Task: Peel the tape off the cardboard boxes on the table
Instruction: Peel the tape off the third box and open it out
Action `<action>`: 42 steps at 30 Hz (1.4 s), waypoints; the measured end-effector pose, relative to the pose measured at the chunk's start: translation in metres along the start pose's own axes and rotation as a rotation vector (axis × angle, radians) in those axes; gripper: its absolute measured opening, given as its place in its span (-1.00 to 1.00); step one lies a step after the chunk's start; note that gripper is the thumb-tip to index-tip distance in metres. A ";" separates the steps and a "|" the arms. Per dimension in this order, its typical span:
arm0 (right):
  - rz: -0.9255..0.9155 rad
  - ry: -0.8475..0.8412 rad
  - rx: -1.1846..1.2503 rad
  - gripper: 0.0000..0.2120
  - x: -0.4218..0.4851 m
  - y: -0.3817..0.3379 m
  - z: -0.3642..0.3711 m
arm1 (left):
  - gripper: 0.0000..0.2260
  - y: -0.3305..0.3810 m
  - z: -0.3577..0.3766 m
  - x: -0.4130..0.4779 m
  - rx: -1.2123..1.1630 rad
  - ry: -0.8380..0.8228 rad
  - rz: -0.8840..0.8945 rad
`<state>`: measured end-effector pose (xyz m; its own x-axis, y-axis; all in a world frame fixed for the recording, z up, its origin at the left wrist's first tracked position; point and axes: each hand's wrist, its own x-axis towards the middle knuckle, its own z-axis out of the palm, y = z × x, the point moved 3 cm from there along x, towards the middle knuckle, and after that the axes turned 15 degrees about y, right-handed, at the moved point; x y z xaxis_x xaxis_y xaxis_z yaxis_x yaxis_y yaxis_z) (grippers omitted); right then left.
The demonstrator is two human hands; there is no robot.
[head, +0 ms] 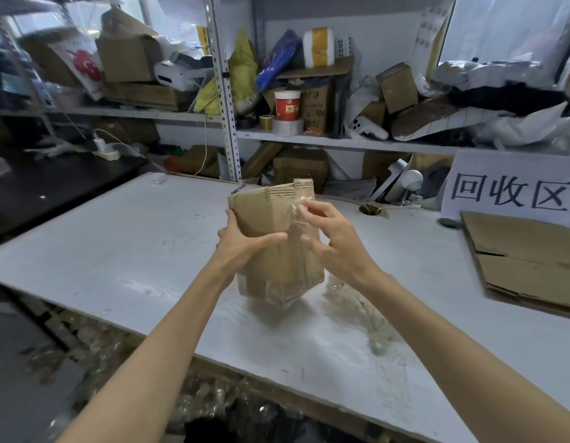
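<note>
A flattened brown cardboard box (270, 215) is held upright above the white table (117, 244), its lower corner close to the tabletop. My left hand (242, 241) grips its left edge, thumb across the front. My right hand (331, 235) pinches clear tape (298, 207) near the box's upper right, thumb and forefinger together. Clear tape also covers the box's lower part (277, 292).
A crumpled strip of peeled clear tape (357, 311) lies on the table to the right. Flattened cardboard (526, 260) lies at the far right under a white sign (510, 190). Cluttered shelves (309, 139) stand behind. More tape scraps lie on the floor below the table edge (95, 350).
</note>
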<state>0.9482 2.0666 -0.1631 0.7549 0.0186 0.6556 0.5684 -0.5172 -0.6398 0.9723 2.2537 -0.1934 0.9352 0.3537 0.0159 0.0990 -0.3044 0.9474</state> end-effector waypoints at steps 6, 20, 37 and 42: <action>-0.196 0.175 -0.229 -0.64 0.005 0.002 0.001 | 0.22 -0.007 0.006 -0.003 0.002 0.054 0.103; 0.258 -0.067 -0.056 -0.66 0.037 -0.013 -0.033 | -0.21 0.005 -0.002 -0.008 -0.121 -0.224 -0.008; -0.150 0.018 -0.212 -0.91 0.003 -0.009 -0.008 | -0.17 -0.011 0.004 -0.018 -0.149 -0.170 -0.124; -0.092 -0.084 -0.086 -0.85 -0.008 -0.008 -0.014 | -0.19 -0.011 0.005 -0.016 -0.146 -0.177 -0.115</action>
<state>0.9330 2.0584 -0.1573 0.7278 0.1389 0.6715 0.6089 -0.5814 -0.5397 0.9576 2.2472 -0.2053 0.9669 0.2140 -0.1387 0.1701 -0.1361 0.9760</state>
